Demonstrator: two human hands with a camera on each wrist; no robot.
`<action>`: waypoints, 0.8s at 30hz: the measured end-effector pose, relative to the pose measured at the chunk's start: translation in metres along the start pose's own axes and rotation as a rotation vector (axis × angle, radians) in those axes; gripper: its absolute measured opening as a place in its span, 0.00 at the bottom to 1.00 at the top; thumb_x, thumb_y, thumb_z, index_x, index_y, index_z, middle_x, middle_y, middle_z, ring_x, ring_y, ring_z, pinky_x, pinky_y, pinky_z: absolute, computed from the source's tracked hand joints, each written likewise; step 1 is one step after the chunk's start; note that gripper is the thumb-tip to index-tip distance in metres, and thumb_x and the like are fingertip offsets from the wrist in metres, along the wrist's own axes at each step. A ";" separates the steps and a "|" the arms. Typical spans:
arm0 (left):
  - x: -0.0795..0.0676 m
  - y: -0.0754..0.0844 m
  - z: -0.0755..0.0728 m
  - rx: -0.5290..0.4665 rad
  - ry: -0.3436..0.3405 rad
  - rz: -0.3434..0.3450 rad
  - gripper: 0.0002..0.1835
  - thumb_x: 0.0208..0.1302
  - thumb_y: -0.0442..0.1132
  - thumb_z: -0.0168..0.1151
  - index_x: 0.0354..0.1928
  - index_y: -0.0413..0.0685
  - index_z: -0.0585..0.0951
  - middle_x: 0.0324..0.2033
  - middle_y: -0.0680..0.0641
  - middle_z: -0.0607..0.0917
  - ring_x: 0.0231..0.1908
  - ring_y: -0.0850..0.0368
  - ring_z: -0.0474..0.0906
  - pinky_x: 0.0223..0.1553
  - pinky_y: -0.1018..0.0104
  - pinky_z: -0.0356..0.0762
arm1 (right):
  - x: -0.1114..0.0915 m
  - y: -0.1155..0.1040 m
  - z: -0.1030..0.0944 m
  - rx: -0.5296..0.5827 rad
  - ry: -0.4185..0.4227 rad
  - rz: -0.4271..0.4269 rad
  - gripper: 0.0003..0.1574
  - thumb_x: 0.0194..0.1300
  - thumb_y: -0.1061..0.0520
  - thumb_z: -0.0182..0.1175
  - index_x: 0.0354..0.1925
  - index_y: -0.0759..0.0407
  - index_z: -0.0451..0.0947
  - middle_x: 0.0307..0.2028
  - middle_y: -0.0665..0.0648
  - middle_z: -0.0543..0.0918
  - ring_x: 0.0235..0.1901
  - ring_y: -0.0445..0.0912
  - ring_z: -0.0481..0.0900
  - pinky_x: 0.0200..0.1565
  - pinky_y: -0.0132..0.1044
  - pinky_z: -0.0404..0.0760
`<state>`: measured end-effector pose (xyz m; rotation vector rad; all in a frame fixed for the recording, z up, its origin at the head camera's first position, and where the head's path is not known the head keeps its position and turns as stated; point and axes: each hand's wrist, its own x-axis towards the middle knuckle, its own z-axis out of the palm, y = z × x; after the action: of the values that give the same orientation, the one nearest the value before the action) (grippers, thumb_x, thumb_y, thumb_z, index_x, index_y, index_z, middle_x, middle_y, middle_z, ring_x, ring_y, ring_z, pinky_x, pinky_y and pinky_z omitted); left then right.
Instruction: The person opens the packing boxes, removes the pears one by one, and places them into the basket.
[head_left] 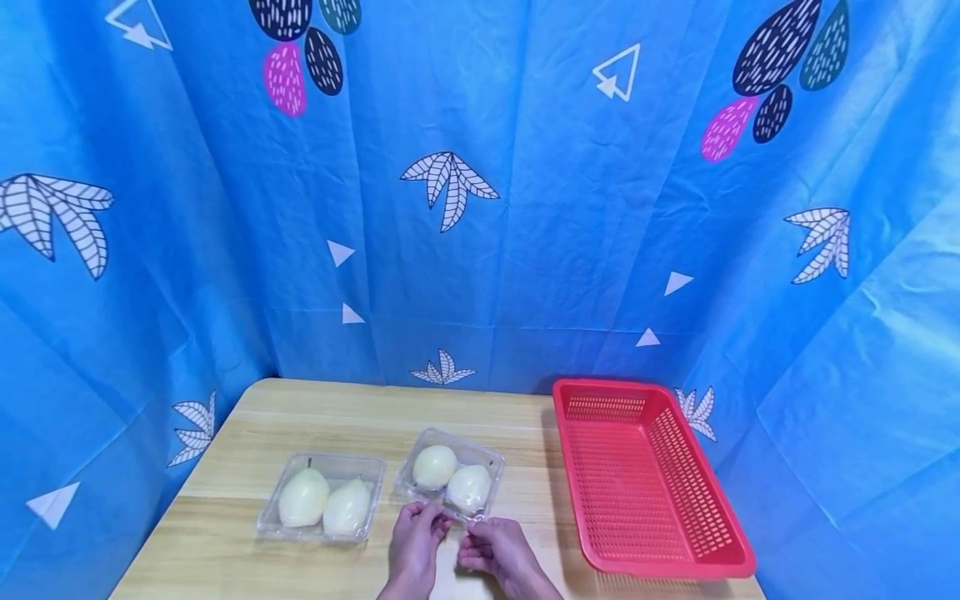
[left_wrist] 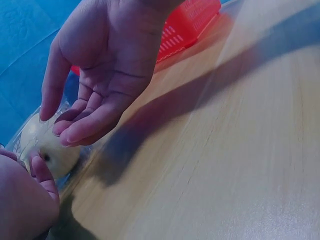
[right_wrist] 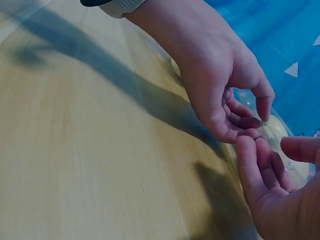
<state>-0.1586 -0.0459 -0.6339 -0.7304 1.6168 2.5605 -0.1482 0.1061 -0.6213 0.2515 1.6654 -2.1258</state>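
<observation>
From my remote station I see a pale wooden surface (head_left: 337,408) with straight grain and a rounded far-left corner. Smooth blue curtain (head_left: 450,287), softly creased, encloses it at the far side, left and right, printed with white leaves, triangles and speckled teardrops in pink, navy and green.

On the right sits a red plastic basket (head_left: 667,569), rectangular, with latticed walls and a smooth rim. On the left lies a glossy, see-through pack, the left pack (head_left: 341,467), holding two pale, rounded pears (head_left: 303,498) with thin stems. In the middle, set at an angle, is the right pack (head_left: 471,457), equally clear and shiny, with two more pears.

Both hands are at its near edge: the left hand (head_left: 415,542) and right hand (head_left: 502,550) have bent fingers there. I cannot tell whether either pinches the thin plastic.
</observation>
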 end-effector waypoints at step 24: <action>0.006 0.000 -0.002 0.051 -0.013 0.039 0.16 0.66 0.33 0.63 0.47 0.39 0.66 0.39 0.45 0.81 0.39 0.53 0.81 0.44 0.65 0.85 | 0.005 -0.022 -0.019 -0.094 0.219 -0.109 0.20 0.64 0.69 0.65 0.52 0.80 0.77 0.34 0.61 0.88 0.27 0.40 0.86 0.37 0.33 0.89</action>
<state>-0.1634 -0.0490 -0.6372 -0.6841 1.7024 2.5345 -0.1642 0.1277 -0.6094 0.3843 1.9384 -2.1559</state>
